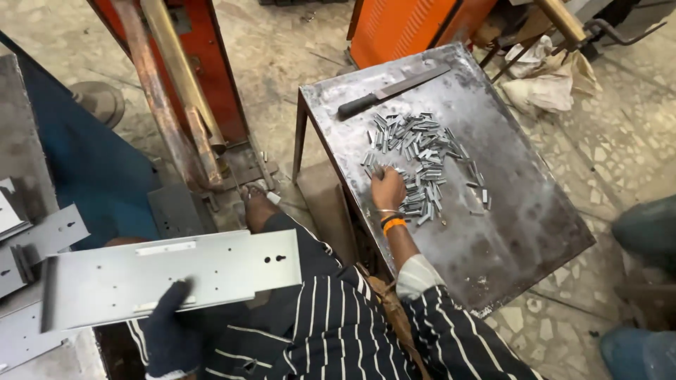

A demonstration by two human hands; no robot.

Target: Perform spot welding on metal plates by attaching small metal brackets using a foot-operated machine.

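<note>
The gloved left hand (169, 331) grips the long grey perforated sheet-metal channel (169, 274) from beneath, holding it level across the lap at seven o'clock. The bare right hand (388, 188) pinches into the heap of small shiny metal clips (415, 151) on the worn steel table (507, 225), with a dark-handled knife (391, 91) at twelve o'clock.

Speckled stone floor (605, 151), worn steel table (521, 232) — orange machine frame (405, 28) behind, crumpled rags (542, 84)
</note>
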